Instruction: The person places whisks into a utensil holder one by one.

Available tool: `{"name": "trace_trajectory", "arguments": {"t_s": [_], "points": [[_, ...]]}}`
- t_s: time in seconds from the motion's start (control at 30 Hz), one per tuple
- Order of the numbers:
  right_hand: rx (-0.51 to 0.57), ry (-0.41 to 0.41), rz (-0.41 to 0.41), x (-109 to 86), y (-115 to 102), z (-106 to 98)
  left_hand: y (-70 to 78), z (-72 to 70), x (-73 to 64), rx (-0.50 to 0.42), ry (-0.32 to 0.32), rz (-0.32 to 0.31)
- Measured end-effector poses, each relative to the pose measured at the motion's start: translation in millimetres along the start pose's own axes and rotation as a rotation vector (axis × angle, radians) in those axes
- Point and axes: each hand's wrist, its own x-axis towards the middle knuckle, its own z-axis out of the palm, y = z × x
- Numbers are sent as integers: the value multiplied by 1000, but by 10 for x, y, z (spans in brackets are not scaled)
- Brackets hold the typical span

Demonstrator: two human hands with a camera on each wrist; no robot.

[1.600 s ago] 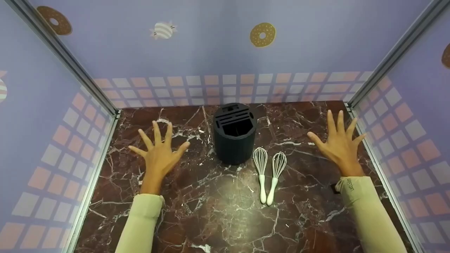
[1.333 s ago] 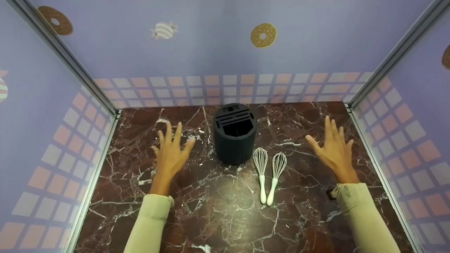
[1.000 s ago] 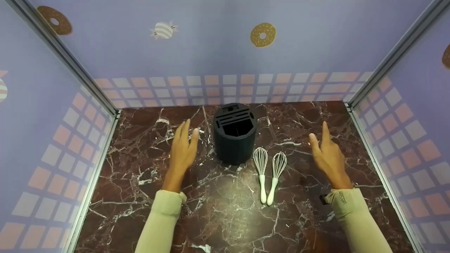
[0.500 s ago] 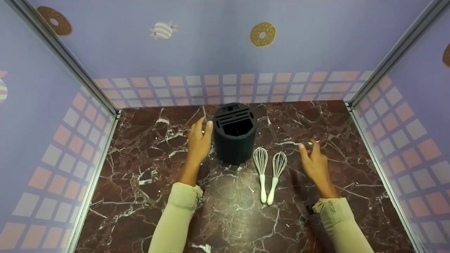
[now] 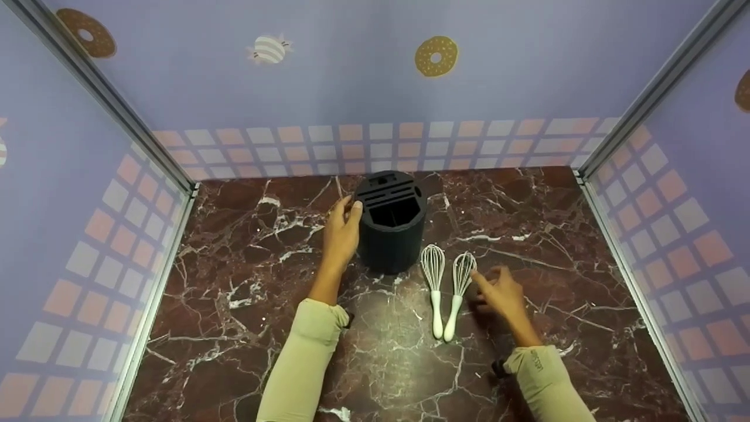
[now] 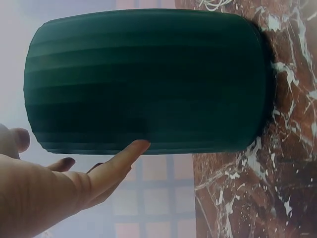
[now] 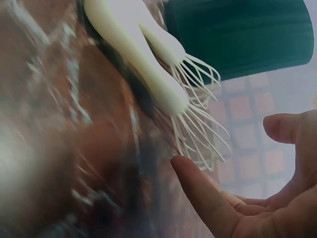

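Note:
A dark green, ribbed cylindrical utensil holder (image 5: 391, 249) with a slotted black top stands upright on the marbled surface. My left hand (image 5: 341, 237) is at its left side, thumb close to the rim; in the left wrist view the fingers (image 6: 121, 161) extend along its wall, and contact is hard to tell. Two whisks with pale handles lie side by side to the right of the holder: the left whisk (image 5: 436, 305) and the right whisk (image 5: 453, 313). My right hand (image 5: 505, 296) hovers just right of the right whisk, thumb and fingers spread apart with nothing between them.
A dark red marbled tabletop (image 5: 234, 351) lies under everything. Purple walls with checkered borders close off the back (image 5: 375, 94), the left (image 5: 70, 193) and the right (image 5: 679, 193), with metal frame bars in the corners.
Both hands have come inward from the sides. The left hand has moved right to the holder; the right hand has moved left and nearer to the whisks. Holder and whisks stay put.

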Motion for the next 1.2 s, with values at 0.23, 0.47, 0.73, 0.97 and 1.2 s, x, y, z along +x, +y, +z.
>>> {"name": "trace_trajectory", "arguments": {"t_s": [0.23, 0.47, 0.73, 0.97, 1.2], "points": [[158, -32, 55, -87, 48, 225, -29, 51, 11, -24, 14, 0], [91, 2, 25, -126, 90, 378, -43, 63, -12, -16, 16, 11], [70, -11, 30, -154, 119, 474, -45, 74, -18, -41, -9, -7], [176, -39, 75, -119, 137, 512, -55, 96, -8, -40, 13, -4], [186, -42, 73, -114, 102, 485, -56, 94, -6, -59, 14, 7]]}}
